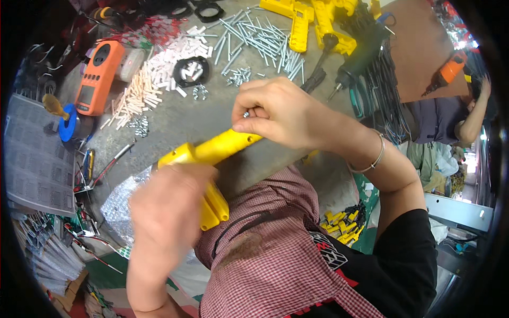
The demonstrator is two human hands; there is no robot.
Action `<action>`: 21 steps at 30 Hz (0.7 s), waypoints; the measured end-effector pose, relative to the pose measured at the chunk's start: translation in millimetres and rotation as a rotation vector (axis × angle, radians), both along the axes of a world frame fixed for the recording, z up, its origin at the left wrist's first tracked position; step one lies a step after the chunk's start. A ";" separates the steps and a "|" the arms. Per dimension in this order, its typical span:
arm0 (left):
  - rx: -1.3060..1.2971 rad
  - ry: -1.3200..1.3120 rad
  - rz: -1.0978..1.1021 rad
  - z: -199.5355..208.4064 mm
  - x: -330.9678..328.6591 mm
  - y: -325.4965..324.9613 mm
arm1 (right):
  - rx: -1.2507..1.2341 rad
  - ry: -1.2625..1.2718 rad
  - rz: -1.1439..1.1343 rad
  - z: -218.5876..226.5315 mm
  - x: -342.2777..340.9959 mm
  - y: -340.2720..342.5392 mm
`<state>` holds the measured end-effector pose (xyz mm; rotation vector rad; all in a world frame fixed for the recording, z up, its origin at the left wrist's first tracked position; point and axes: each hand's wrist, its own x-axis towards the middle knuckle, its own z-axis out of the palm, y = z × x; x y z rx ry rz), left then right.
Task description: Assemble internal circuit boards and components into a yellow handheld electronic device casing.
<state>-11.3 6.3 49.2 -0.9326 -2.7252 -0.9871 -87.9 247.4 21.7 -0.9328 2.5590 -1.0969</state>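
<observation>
A yellow plastic tool housing (222, 148), with a long barrel and a handle pointing down toward my apron, lies across the table's near edge. My left hand (172, 204) is over its left end, next to the handle; motion smears its fingers, so its grip does not show. My right hand (278, 111) is closed, its fingers curled above the housing's right end. A small shiny screw (246, 114) shows between those fingers, and the thumb is at the barrel. Round screw holes dot the yellow plastic.
Beyond my hands lie long metal bolts (260, 42), pale sleeves (140, 93), small screws (238, 77) and yellow housings (302, 24). An orange meter (99, 78) stands left. A dark power screwdriver (358, 63) hangs at the right. Another person's arm (474, 119) is at far right.
</observation>
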 end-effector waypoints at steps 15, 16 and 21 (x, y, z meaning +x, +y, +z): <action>-0.073 -0.384 -0.466 -126.4 44.9 119.5 | -0.153 0.125 -0.191 31.4 33.4 27.9; -0.184 -0.417 -0.485 -155.2 50.6 127.6 | -0.141 0.109 -0.166 32.7 36.2 27.9; -0.431 -0.388 -0.512 -225.0 66.6 163.8 | -0.220 0.075 -0.161 20.9 51.1 34.8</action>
